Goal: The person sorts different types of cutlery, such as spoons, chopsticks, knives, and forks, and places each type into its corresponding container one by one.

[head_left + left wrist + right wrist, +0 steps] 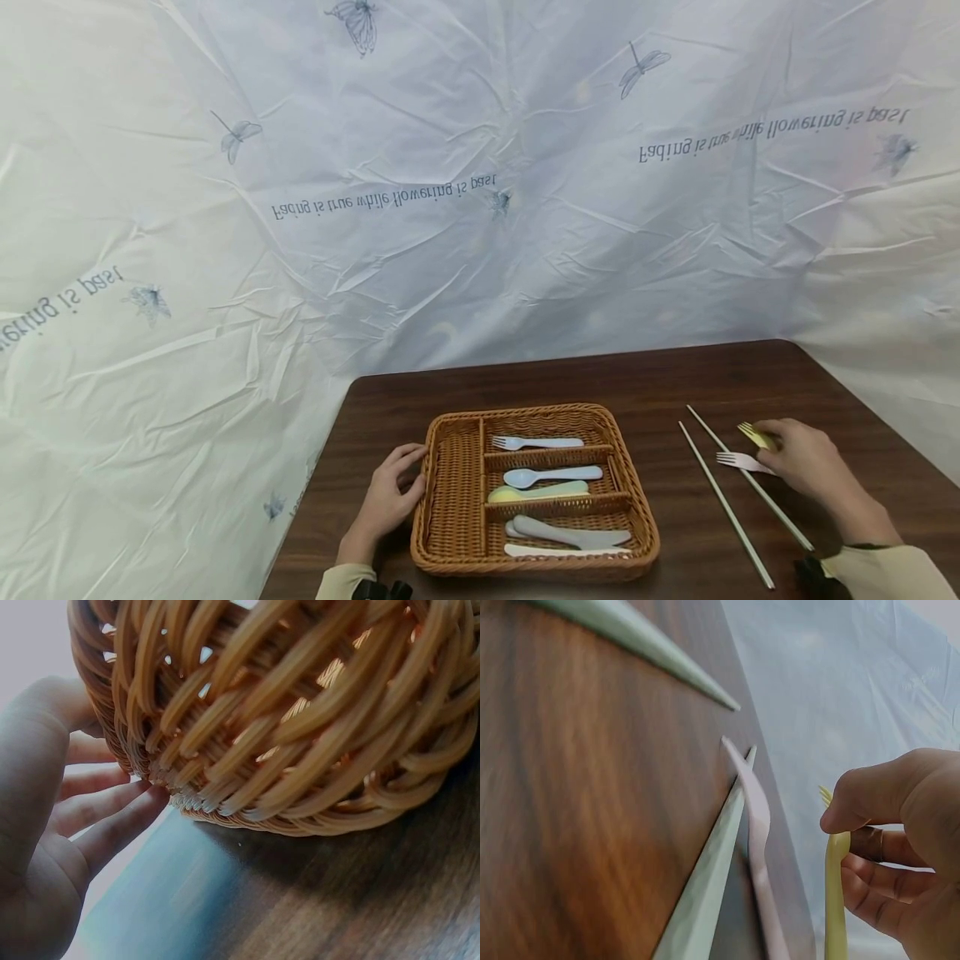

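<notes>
Between thumb and fingers my right hand [806, 460] pinches a yellow fork [835, 885] near its head, tines pointing away. Just below it a pale pink fork [742, 462] lies across one of two pale green chopsticks [726, 504]. My left hand [386, 500] rests against the left side of a brown wicker basket [448, 500], its fingertips touching the woven wall [247, 712]. In the basket's right compartments lie a white fork [536, 442] at the back, a white spoon [551, 476] and a yellow-green spoon [540, 492] in the middle, and several knives [570, 533] in front.
The basket's long left compartment runs front to back beside the three right ones. Everything stands on a dark wooden table [660, 375]. A pale printed sheet [525, 275] hangs behind the table and along its sides.
</notes>
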A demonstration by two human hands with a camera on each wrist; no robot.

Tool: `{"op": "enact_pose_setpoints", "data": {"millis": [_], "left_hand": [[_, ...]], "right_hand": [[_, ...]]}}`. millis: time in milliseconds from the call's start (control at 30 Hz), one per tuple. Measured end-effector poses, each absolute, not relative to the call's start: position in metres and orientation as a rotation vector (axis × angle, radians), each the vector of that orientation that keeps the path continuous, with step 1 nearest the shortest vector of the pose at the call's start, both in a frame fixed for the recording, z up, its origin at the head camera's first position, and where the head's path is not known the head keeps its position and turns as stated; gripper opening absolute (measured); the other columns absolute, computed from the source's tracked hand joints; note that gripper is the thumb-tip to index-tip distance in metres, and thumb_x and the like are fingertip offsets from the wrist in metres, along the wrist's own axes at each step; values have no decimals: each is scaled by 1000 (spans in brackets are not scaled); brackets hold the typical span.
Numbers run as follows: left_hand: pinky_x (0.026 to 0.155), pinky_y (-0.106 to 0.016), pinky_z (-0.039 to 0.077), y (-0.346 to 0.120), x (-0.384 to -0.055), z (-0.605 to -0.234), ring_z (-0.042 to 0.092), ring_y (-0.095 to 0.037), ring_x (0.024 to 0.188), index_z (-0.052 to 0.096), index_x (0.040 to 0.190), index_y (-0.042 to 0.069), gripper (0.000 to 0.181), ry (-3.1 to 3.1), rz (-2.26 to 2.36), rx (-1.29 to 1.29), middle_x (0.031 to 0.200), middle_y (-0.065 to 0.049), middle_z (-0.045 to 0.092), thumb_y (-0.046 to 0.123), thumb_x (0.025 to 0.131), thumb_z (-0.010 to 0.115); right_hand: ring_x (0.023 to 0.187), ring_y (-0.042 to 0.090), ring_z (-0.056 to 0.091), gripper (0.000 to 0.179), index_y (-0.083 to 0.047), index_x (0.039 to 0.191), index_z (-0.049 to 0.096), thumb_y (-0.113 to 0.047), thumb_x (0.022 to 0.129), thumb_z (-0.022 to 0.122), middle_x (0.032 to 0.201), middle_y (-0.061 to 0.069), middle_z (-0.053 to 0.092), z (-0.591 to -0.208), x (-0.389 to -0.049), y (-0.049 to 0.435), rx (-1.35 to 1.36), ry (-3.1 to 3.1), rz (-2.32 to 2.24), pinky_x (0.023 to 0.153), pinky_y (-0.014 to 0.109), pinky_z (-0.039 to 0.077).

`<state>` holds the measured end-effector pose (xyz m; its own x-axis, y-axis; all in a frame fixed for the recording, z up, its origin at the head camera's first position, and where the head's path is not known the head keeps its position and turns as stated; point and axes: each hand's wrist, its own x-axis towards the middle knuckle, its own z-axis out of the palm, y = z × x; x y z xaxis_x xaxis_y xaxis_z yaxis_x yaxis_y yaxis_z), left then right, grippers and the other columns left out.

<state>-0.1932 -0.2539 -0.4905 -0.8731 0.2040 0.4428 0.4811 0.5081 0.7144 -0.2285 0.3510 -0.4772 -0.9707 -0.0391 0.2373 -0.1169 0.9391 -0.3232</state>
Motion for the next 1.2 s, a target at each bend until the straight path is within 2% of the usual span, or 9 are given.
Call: {"op": "enact_pose_setpoints", "data": {"millis": [200,433,633,800,967,1200], "left_hand": [[81,-38,59,-255,-193,-489,58,-39,115,58,129,-7,39,-2447,-1291,-587,129,-26,54,-7,90,60],[81,-40,59,-259,-204,-507,57,-38,117,59,131,-3,41,-2461,-1271,-548,131,-22,54,-6,90,61],[82,-35,59,-265,-213,-519,58,-29,119,61,131,10,42,-2458,-1290,-548,131,-10,55,0,90,63],[83,-30,58,-267,-212,-518,57,-26,119,60,132,12,42,-2451,-1304,-572,131,-3,55,3,92,63],[82,-32,59,-267,-211,-518,58,-27,118,61,132,10,42,-2455,-1301,-551,131,-6,55,1,91,64],[83,-37,59,-257,-199,-500,57,-36,118,58,131,-4,41,-2481,-1298,-526,131,-22,53,-5,90,60]], "right_hand": [[76,31,59,40,11,114,63,-6,79,69,104,31,61,-473,-236,332,216,-2795,542,57,42,45],[71,22,54,37,8,114,65,-6,80,69,95,22,63,-463,-245,310,317,-2737,531,55,34,40],[79,33,61,37,9,114,65,-6,80,70,108,31,61,-455,-252,295,364,-2706,542,58,43,48],[81,35,62,38,8,115,65,-6,80,70,110,31,61,-449,-256,285,396,-2705,557,59,45,49],[83,35,62,36,6,115,66,-4,80,67,110,28,63,-444,-261,274,432,-2697,563,62,47,50],[90,40,62,36,5,116,66,-5,82,66,113,29,62,-440,-268,261,470,-2693,564,66,51,51]]}}
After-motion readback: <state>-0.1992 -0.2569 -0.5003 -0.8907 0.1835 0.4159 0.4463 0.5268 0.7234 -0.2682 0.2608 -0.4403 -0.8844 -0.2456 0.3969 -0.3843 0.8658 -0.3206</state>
